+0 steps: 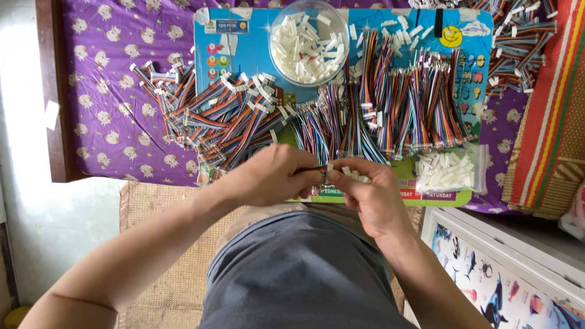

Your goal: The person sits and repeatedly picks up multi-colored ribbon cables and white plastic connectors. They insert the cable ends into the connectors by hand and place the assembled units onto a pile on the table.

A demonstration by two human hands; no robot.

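Left hand [268, 176]: clenched on a thin wire lead [312, 170].
Right hand [368, 192]: white plugs [356, 176] pinched.
Handling: light, limp wire; best gripped near its tip.

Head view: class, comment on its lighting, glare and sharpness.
Head view: even daylight, soft shadows; the pale wall at the left edge looks washed out; the clear round bowl of white plastic connectors is sharp; both hands, left hand and right hand, look slightly soft.

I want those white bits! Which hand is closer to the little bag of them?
Right. The right hand is just left of the clear bag of white connectors. The left hand lies farther left, beyond the right one.
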